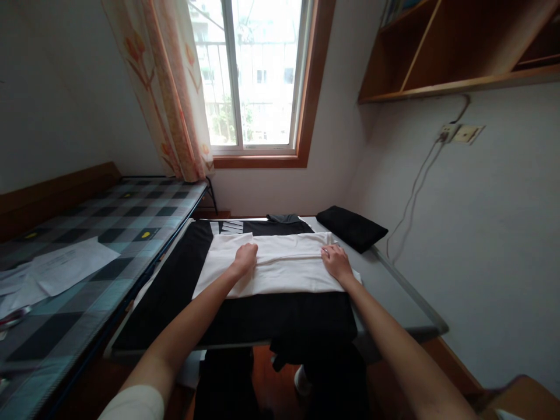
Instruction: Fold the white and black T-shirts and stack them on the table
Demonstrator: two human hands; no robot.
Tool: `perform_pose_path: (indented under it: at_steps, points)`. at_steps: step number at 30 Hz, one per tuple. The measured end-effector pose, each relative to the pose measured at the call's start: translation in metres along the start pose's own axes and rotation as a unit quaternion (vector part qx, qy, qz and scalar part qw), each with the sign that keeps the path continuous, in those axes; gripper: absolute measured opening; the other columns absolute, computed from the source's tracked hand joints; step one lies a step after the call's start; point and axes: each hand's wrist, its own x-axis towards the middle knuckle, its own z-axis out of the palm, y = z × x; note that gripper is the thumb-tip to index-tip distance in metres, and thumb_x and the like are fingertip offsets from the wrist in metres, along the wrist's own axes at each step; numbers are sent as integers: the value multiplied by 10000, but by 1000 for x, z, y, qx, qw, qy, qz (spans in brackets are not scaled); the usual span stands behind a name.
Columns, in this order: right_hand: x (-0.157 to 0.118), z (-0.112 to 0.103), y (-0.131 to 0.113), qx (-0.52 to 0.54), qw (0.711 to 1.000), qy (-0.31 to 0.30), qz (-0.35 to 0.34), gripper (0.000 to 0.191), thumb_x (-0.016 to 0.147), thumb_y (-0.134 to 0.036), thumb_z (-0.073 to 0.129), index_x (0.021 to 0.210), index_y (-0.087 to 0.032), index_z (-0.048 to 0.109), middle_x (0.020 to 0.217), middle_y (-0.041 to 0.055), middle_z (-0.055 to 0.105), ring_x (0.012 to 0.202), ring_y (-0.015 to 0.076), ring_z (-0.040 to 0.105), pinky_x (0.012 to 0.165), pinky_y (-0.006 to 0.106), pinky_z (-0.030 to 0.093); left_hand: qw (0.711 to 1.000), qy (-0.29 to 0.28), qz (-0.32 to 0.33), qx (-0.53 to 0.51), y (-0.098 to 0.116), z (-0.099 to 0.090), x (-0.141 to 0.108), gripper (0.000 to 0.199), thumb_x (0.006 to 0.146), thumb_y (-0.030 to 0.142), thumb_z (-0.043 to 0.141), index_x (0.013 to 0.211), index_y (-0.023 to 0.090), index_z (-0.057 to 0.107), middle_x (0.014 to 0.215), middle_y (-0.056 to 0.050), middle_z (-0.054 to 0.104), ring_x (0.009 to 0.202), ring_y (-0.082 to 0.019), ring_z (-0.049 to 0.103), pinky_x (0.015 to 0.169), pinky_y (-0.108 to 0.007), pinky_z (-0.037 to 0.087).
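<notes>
A white cloth garment (289,274), folded into a long strip with a crease along its middle, lies across a black garment (280,318) with white stripes at its far edge. My left hand (245,258) is closed, pinching the white garment left of its centre. Near the right end of the same garment, my right hand (336,262) has its fingers bent onto the fabric and seems to grip it. The undersides of both hands' fingers are partly hidden. Both garments rest on a light grey table (396,297).
A folded black cloth (351,227) lies at the table's back right corner, and a dark grey cloth piece (283,219) at the back edge. To the left is a bed with a checked mattress (153,198) and papers (72,265). Cables (413,201) hang along the right wall.
</notes>
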Motion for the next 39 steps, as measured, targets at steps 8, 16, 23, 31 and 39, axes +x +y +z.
perform_pose_path:
  at_steps: [8, 16, 23, 31, 39]
  points:
    - [0, 3, 3, 6, 1000, 10, -3, 354, 934, -345, 389, 1083, -184, 667, 1143, 114, 635, 1031, 265, 533, 918, 382, 379, 997, -77, -12, 0, -2, -6, -3, 455, 788, 377, 571, 1193, 173, 542, 1085, -166, 669, 1025, -330, 632, 799, -400, 494]
    - [-1, 3, 3, 14, 1000, 9, 2, 358, 933, -345, 388, 1084, -181, 669, 1146, 120, 636, 1034, 265, 528, 915, 388, 376, 990, -134, 6, -45, -6, -14, -9, 587, 641, 287, 690, 1189, 207, 496, 1001, -107, 691, 864, -271, 678, 710, -307, 508]
    - [-1, 3, 2, 10, 1000, 7, 5, 358, 929, -338, 391, 1107, -183, 661, 1151, 113, 634, 1034, 264, 528, 916, 383, 378, 971, -159, -15, -177, -21, -10, -2, 373, 775, 199, 508, 1145, 166, 474, 777, -43, 667, 524, -162, 635, 478, -237, 479]
    - [-1, 4, 2, -2, 1000, 13, 0, 349, 920, -314, 403, 1110, -177, 662, 1147, 105, 639, 1024, 265, 533, 928, 377, 378, 990, -69, 14, -123, -11, 0, -3, 286, 779, 256, 538, 1057, 191, 534, 945, -78, 688, 819, -218, 667, 660, -268, 494]
    - [-2, 2, 1, -2, 1000, 8, 5, 351, 917, -313, 403, 1113, -182, 662, 1157, 105, 636, 1035, 262, 528, 924, 372, 378, 997, -19, 25, -72, 1, 6, -12, 258, 857, 220, 445, 1093, 194, 545, 1016, -123, 676, 984, -258, 632, 808, -330, 450]
